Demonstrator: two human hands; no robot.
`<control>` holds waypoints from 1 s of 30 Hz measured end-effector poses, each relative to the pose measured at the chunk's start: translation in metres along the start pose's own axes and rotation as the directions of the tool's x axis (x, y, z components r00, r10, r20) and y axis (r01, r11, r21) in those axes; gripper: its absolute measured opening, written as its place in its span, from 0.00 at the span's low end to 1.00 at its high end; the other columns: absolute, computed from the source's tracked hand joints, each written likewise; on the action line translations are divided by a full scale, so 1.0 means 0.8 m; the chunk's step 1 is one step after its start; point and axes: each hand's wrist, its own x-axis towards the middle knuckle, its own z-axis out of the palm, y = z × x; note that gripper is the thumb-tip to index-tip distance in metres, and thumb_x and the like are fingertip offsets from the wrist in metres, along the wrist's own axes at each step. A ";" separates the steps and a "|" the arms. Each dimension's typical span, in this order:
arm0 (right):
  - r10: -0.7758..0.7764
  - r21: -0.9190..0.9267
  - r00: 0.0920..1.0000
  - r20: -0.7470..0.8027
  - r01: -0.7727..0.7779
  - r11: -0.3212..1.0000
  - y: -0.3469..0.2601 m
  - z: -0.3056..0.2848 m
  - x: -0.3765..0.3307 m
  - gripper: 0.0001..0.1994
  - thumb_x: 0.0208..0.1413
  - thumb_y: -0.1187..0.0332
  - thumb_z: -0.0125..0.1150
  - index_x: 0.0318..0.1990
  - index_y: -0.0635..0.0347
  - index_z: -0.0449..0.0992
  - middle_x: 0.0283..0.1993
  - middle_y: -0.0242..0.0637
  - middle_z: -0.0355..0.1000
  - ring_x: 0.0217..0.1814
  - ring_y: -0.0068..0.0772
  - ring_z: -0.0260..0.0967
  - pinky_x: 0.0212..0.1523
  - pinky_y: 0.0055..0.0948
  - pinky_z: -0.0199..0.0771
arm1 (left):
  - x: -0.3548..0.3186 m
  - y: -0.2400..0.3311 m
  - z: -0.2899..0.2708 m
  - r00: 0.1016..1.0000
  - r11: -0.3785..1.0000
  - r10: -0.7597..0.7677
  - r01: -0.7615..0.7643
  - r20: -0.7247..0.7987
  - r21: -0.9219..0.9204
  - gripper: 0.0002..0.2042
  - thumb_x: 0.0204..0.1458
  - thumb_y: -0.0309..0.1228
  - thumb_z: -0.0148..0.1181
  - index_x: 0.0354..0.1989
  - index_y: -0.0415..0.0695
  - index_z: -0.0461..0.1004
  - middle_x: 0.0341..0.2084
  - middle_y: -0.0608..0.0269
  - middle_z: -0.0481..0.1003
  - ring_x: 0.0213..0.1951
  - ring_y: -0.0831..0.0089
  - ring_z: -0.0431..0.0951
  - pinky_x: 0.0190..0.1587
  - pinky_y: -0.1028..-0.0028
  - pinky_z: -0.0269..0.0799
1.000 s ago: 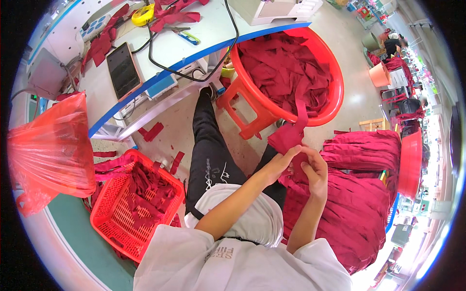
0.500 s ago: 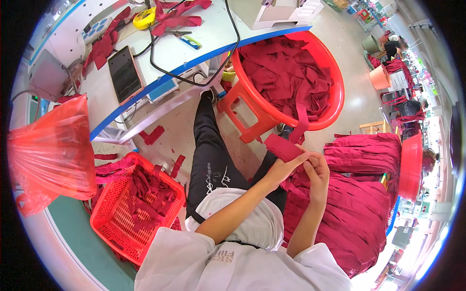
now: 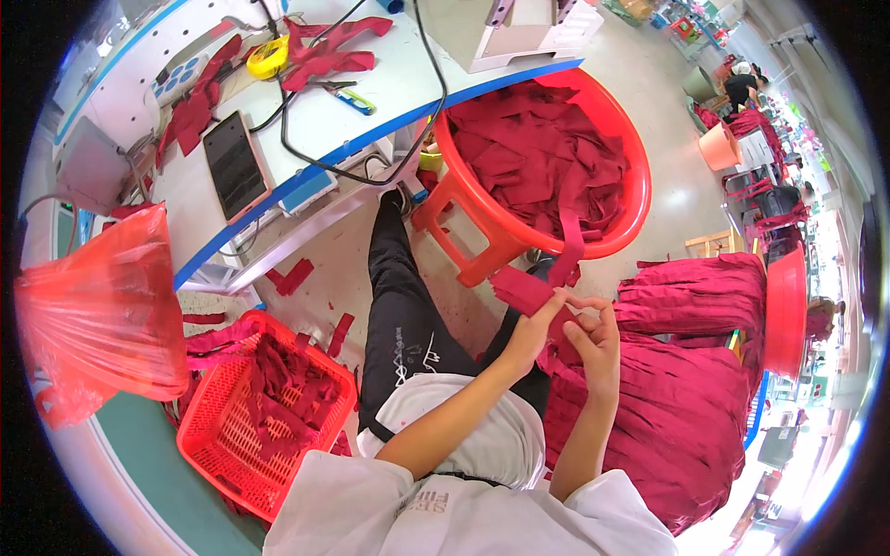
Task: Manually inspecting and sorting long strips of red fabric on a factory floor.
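Observation:
My left hand [image 3: 530, 334] pinches a dark red fabric piece [image 3: 522, 287] by its lower edge, holding it up just below the big red round tub [image 3: 635, 176]. My right hand [image 3: 593, 341] is beside it, fingers curled on the same strip of red cloth near its right end. A long red strip hangs from the tub's rim down to the piece. The tub is piled with red fabric pieces [image 3: 547, 157] and rests on an orange stool [image 3: 464, 236]. Under my right arm lies a large stack of red fabric [image 3: 667, 408].
A red plastic basket [image 3: 218, 435] with fabric scraps stands at my left knee, and a red plastic bag [image 3: 102, 315] hangs at far left. The white worktable [image 3: 389, 93] carries a phone, cables, scissors, yellow tape and red scraps. People work in the aisle at upper right.
Both hands have shifted slightly down and left with the red piece, away from the tub's rim; the piece now shows flatter between my fingers.

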 end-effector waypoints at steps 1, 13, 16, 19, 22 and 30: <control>0.015 0.051 0.998 0.056 -0.018 0.999 -0.002 0.005 -0.003 0.21 0.55 0.80 0.60 0.54 0.58 0.60 0.42 0.37 0.75 0.40 0.23 0.72 0.40 0.19 0.70 | 0.000 0.002 -0.002 0.996 0.996 -0.070 0.067 -0.062 -0.061 0.14 0.64 0.42 0.45 0.38 0.47 0.75 0.30 0.74 0.69 0.35 0.83 0.70 0.43 0.78 0.65; -0.151 -0.818 0.979 -0.136 -0.025 0.575 0.160 -0.058 -0.068 0.15 0.47 0.70 0.64 0.44 0.62 0.72 0.40 0.51 0.72 0.47 0.50 0.70 0.46 0.41 0.69 | 0.020 0.044 -0.041 0.967 0.809 -0.013 0.159 0.253 -0.567 0.18 0.63 0.42 0.42 0.20 0.48 0.60 0.15 0.70 0.59 0.23 0.74 0.62 0.37 0.70 0.62; -0.165 -0.873 0.919 -0.359 -0.268 0.408 0.219 -0.089 -0.113 0.14 0.45 0.72 0.61 0.42 0.61 0.72 0.39 0.48 0.71 0.46 0.52 0.67 0.47 0.46 0.64 | 0.026 0.044 -0.047 0.980 0.802 -0.048 0.154 0.195 -0.578 0.18 0.62 0.41 0.43 0.19 0.50 0.58 0.13 0.73 0.54 0.17 0.78 0.56 0.28 0.74 0.56; -0.231 -0.852 0.852 -0.469 -0.367 0.374 0.260 -0.107 -0.160 0.12 0.47 0.72 0.60 0.41 0.60 0.72 0.38 0.46 0.70 0.47 0.51 0.65 0.47 0.45 0.63 | 0.030 0.033 -0.051 0.973 0.802 -0.072 0.187 0.219 -0.567 0.18 0.62 0.41 0.42 0.19 0.50 0.57 0.12 0.74 0.54 0.17 0.78 0.55 0.27 0.74 0.55; -0.273 -0.841 0.803 -0.529 -0.456 0.290 0.298 -0.112 -0.198 0.12 0.49 0.70 0.58 0.42 0.60 0.72 0.38 0.44 0.70 0.47 0.50 0.66 0.47 0.45 0.63 | 0.033 0.031 -0.052 0.972 0.788 -0.091 0.204 0.218 -0.581 0.18 0.62 0.41 0.42 0.18 0.51 0.57 0.12 0.74 0.54 0.16 0.78 0.55 0.26 0.74 0.54; 0.250 -0.355 0.469 -0.847 -0.849 0.390 0.454 -0.147 -0.342 0.12 0.46 0.63 0.61 0.38 0.56 0.80 0.41 0.46 0.76 0.49 0.48 0.70 0.50 0.46 0.67 | 0.028 0.074 -0.084 0.999 0.814 -0.007 0.033 0.047 -0.580 0.17 0.62 0.38 0.44 0.19 0.51 0.57 0.12 0.75 0.53 0.16 0.79 0.53 0.26 0.74 0.52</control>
